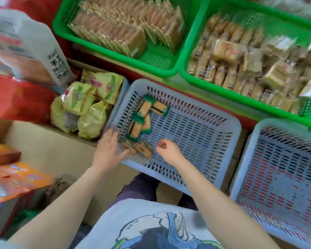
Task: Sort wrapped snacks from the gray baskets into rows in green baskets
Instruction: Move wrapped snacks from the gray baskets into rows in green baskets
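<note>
A few wrapped snacks are lying loose along the left side of the near gray basket, small biscuit bars in clear film with green crimped ends. The left hand is reaching over the basket's near-left corner with its fingers spread wide, hovering at or just touching the nearest packs and gripping nothing. The right hand is hanging over the basket floor just to the right of them, its fingers loosely curled inward; it seems to be holding nothing, though blur is making that hard to confirm. A second gray basket is sitting to the right with no snacks showing in it. Beyond, the left green basket is holding neat upright rows, and the right green basket is looking nearly full.

These packs are likely feeling very light, with slick film that is sliding easily and brittle biscuit inside. Pinching across the firm middle of each bar, not the flimsy crimped ends, is probably giving the surest hold, and squeezing gently is avoiding breakage
</note>
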Available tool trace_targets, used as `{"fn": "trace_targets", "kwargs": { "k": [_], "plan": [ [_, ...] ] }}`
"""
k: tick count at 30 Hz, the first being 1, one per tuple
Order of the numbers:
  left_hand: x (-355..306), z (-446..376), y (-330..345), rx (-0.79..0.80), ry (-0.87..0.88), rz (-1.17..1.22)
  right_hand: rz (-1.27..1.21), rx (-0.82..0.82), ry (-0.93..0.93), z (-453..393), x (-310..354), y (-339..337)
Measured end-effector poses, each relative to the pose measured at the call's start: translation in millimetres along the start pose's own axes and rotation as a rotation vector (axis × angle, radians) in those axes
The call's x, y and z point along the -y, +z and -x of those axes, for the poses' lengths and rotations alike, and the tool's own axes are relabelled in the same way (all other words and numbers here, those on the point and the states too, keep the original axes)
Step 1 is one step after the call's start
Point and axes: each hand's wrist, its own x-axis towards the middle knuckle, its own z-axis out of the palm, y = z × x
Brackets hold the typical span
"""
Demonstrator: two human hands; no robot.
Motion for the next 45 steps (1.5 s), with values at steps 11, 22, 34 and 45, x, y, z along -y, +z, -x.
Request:
{"fn": "trace_targets", "kwargs": {
  "k": [11, 22, 34, 45],
  "plan": [
    [31.6, -2.6, 25.2, -0.008, 0.226, 0.086, 0.204, -0.058, 0.093, -49.3, 2.6, 71.3],
    [10.8, 9.4, 12.1, -0.083, -0.230, 0.987, -0.260, 0.038, -0.052, 0.2, 41.8, 42.7],
    [31.6, 38.8, 25.5, 0.059, -0.533, 1.723, 0.048, -0.042, 0.075, -41.1, 34.5, 74.7],
    [33.7, 45.6, 22.9, 0.071, -0.547, 1.773, -0.045, 0.050, 0.168, -43.1, 47.0, 88.2]
  ]
}}
